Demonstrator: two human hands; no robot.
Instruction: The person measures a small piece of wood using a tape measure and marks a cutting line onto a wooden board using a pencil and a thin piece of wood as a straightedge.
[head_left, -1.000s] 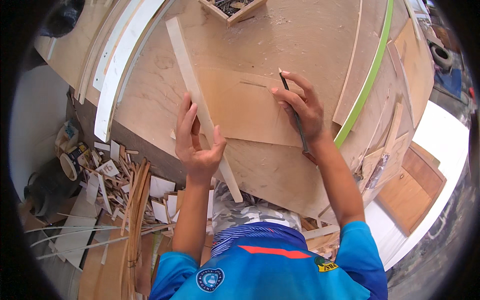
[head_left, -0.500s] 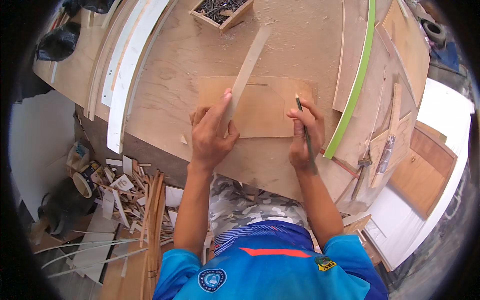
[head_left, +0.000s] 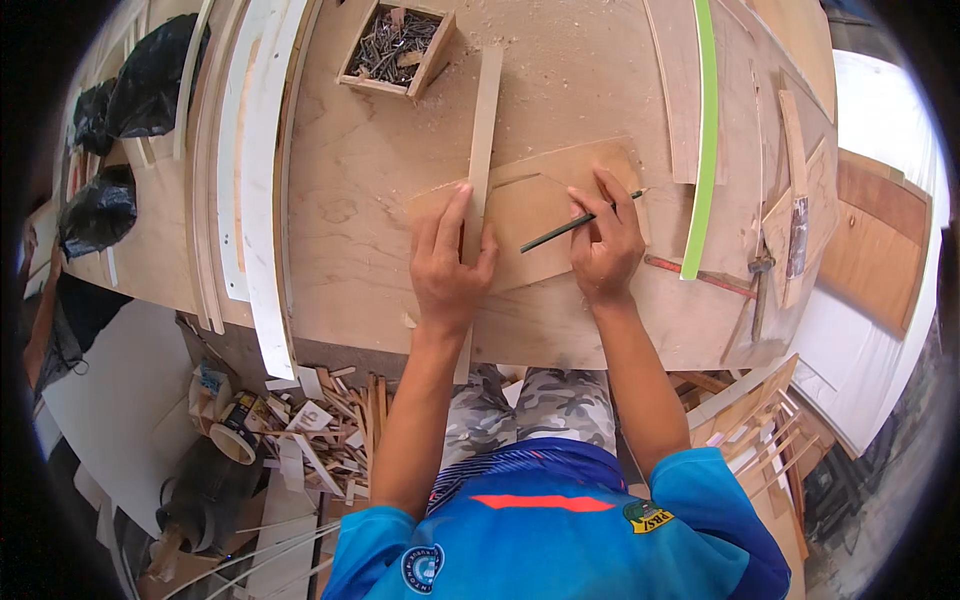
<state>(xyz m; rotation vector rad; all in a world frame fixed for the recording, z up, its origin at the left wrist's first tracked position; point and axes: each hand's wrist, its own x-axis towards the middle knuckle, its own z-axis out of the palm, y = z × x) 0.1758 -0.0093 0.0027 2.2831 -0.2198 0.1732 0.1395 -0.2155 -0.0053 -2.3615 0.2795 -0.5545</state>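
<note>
A thin light-brown wooden panel (head_left: 535, 215) lies tilted on the workbench, its right end farther from me. Thin lines show near its far edge. Across its left part runs a long narrow wooden strip (head_left: 485, 120), reaching past the panel both ways. My left hand (head_left: 447, 265) is closed on the strip, with fingers along its left side and the thumb at its right. A dark green pencil (head_left: 548, 239) is held slantwise between the fingers of my right hand (head_left: 608, 255), its sharpened tip pointing right. Those fingers also rest on the panel's right part.
A wooden box of nails (head_left: 432, 75) stands on the workbench (head_left: 350, 200) beyond the strip. Long white boards (head_left: 262, 190) lie at left, a green-edged strip (head_left: 704, 140) at right. Near the right edge are a hammer (head_left: 761, 275) and a red tool (head_left: 700, 274). Wood offcuts (head_left: 320, 430) cover the floor.
The panel has turned, its right end swinging away from me. The strip now stands straighter and extends nearer to me. In my right hand the pencil has swung from upright to slanting right.
</note>
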